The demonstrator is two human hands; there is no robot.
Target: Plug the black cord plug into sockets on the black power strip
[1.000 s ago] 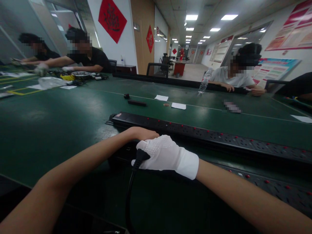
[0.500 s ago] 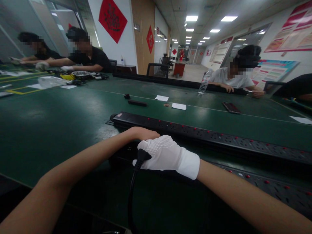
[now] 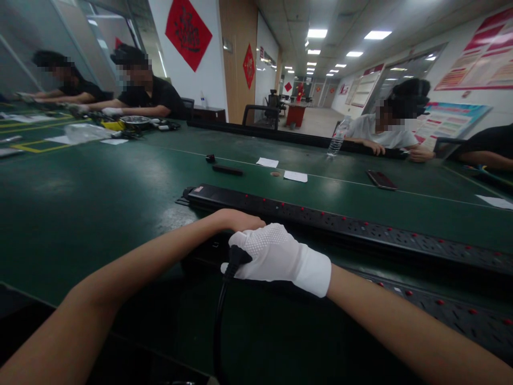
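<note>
A white-gloved right hand (image 3: pixel 272 254) clamps its grip on a black power plug (image 3: pixel 239 258) above the near side of a green table (image 3: pixel 100 214), the attached cable (image 3: pixel 218 326) hanging toward the bottom of the view. The bare left hand (image 3: pixel 242 219) meets the glove at its far side, its fingertips hidden, so whether its grip is apart or together cannot be told. Just beyond the hands, a long black power strip (image 3: pixel 312 214) with red switches lies across the tabletop, while a second power strip (image 3: pixel 451 309) shows partly behind the right forearm. Farther back sit a short black bar (image 3: pixel 227 170), two white paper slips (image 3: pixel 295 176), a phone (image 3: pixel 382 180) and a clear plastic bottle (image 3: pixel 337 140), with a person in a white shirt (image 3: pixel 395 136) at right and two people in dark shirts (image 3: pixel 154 99) at left
</note>
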